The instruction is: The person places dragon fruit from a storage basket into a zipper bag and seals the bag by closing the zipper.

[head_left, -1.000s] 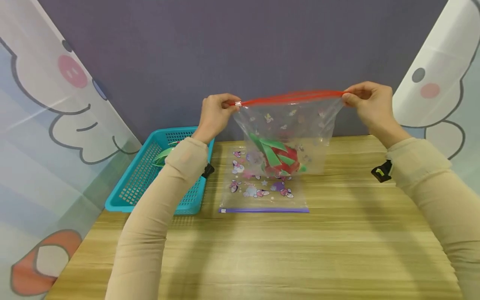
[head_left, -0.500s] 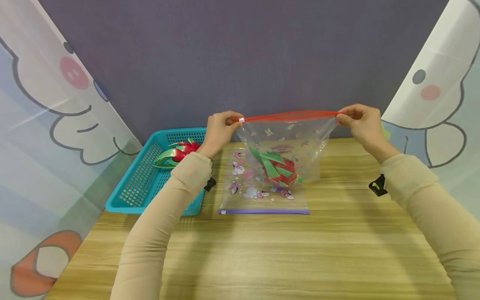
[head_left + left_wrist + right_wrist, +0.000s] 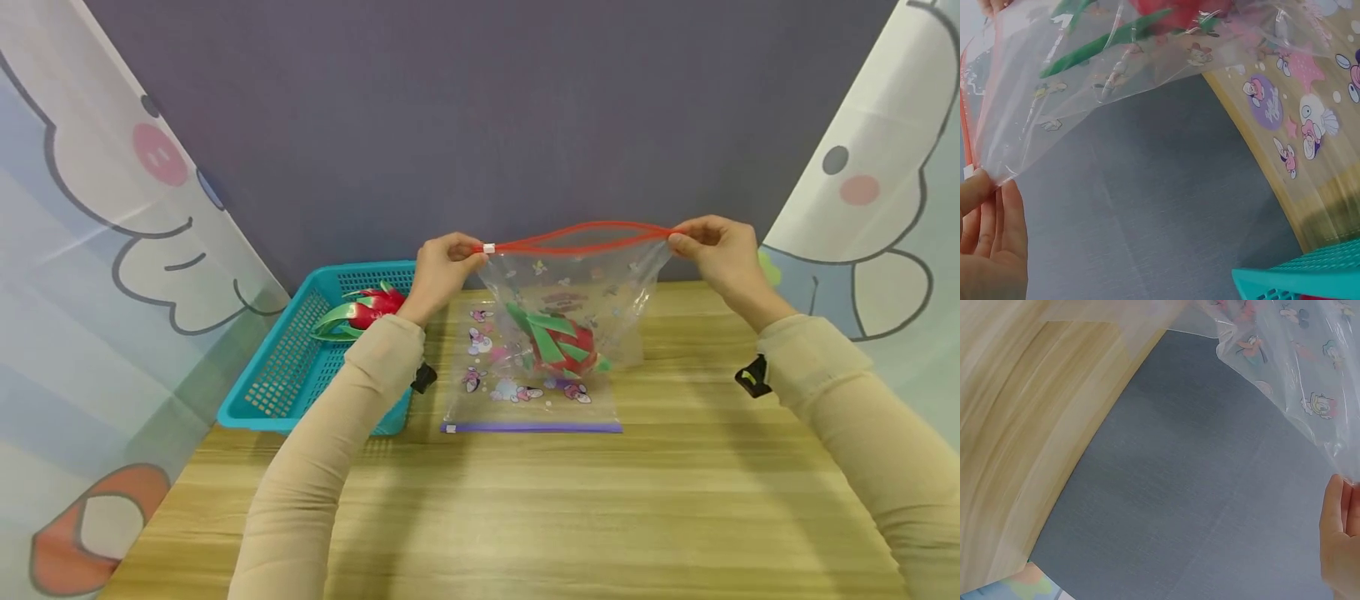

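A clear zip bag [image 3: 592,283] with a red zip edge hangs between my two hands, its mouth parted. Inside it lies a red and green dragon fruit [image 3: 562,343]. My left hand [image 3: 442,271] pinches the top left corner, right by the white slider [image 3: 489,248]; the left wrist view shows thumb and fingers [image 3: 1013,215] meeting on the plastic. At the top right corner, my right hand [image 3: 720,258] pinches the other end of the red edge. Beneath the hanging bag, a second clear bag [image 3: 480,408] with a purple zip edge lies flat on the table.
A blue-green plastic basket [image 3: 258,417] stands at the left, partly behind my left arm. It holds another dragon fruit [image 3: 367,312]. The wooden table [image 3: 570,517] meets a dark grey partition [image 3: 480,125] at the back, with printed cloth [image 3: 97,250] on both sides.
Both hands have lowered the red-edged bag with the dragon fruit inside and come slightly closer together. The bag's mouth has parted wider. More of the dragon fruit in the basket shows.
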Demonstrator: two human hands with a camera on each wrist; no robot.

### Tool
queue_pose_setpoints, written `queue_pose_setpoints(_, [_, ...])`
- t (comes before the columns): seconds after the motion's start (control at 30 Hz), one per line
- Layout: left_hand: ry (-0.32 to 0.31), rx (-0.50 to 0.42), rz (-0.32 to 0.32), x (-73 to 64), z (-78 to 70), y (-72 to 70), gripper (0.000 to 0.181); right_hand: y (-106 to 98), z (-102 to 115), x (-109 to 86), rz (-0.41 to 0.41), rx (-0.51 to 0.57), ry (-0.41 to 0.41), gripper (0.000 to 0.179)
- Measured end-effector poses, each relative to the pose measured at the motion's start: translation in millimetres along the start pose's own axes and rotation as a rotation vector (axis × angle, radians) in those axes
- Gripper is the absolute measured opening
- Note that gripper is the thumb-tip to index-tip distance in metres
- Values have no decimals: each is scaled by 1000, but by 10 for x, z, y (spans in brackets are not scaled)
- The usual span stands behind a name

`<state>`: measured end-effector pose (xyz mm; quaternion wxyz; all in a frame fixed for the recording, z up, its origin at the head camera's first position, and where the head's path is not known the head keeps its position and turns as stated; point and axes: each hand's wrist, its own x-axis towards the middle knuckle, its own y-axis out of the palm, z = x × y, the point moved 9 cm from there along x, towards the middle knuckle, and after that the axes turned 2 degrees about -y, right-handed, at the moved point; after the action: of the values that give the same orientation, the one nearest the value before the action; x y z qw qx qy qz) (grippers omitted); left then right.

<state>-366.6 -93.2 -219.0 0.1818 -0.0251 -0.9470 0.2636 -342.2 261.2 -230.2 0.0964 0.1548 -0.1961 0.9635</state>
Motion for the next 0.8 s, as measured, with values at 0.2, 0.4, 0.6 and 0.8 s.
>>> queue_pose_setpoints(0.2, [-24, -49, -26, -32, 40, -13, 18, 16, 32, -52, -89, -142, 38, 34])
queue_pose_setpoints(0.4, [-18, -60, -70, -42, -4, -26, 16, 295, 481, -211, -340, -116, -301, 29])
queue_pose_setpoints(0.6, [-8, -43, -46, -83, -33, 60, 15, 800, 1018, -444, -288, -146, -742, 18])
queue_pose_setpoints(0.8, [0, -98, -33, -118, -62, 123, 15, 1418, 1286, -423, 106, -331, -729, 28])
